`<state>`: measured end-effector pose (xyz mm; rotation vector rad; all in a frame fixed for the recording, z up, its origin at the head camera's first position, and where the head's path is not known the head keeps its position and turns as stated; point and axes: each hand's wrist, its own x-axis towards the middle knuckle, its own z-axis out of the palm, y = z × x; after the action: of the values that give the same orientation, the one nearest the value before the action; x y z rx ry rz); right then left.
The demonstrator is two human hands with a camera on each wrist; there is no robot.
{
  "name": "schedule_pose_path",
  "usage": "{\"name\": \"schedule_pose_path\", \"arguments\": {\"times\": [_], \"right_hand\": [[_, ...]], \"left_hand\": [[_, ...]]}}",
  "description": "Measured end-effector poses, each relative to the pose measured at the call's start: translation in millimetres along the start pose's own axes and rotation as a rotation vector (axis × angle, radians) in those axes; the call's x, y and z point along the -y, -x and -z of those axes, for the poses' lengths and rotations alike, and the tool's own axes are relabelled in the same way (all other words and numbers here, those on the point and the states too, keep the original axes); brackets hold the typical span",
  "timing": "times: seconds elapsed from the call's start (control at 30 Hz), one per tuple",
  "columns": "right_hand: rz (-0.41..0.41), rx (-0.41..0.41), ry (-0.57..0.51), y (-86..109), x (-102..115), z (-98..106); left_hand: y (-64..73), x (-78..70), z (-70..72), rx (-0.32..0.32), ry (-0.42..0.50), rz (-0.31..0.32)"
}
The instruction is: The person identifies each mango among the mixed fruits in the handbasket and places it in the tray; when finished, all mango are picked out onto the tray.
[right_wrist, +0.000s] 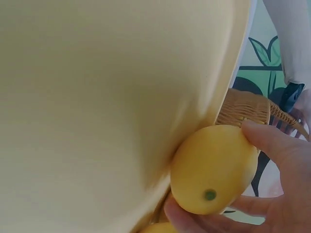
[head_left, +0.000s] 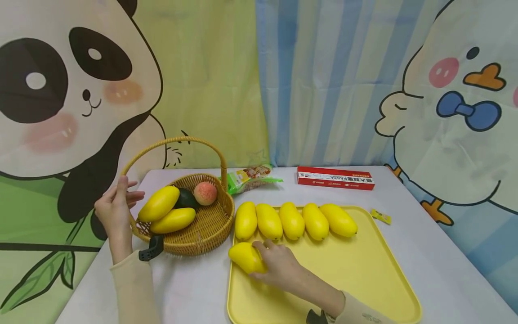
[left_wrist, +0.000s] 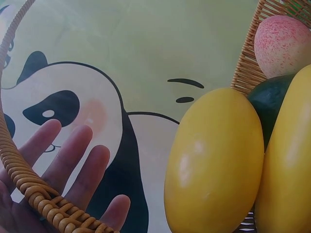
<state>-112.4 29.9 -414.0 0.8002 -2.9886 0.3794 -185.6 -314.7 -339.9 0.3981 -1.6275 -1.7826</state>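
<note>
The right hand grips a yellow oval mango slanting lengthwise to its left; the left hand has spread fingers.

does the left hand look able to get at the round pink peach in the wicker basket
Probably yes: the left hand seems to hold nothing and the round pink peach lies uncovered, though an oval yellow mango and dark green fruit lie between.

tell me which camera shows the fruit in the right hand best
The right wrist view: the fruit is large there, its green spot showing, gripped by the right hand. The head view shows it smaller, partly covered by the hand, near the tray's left edge. The left wrist view misses it.
</note>
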Motion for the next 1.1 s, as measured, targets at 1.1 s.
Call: {"name": "schedule_pose_path", "arguments": {"times": [1.1], "right_hand": [[0.177, -0.043, -0.010, -41.2, 45.7, 16.8]], "left_hand": [[0.5, -0.1, -1.2, -0.009, 0.000, 0.025]]}}
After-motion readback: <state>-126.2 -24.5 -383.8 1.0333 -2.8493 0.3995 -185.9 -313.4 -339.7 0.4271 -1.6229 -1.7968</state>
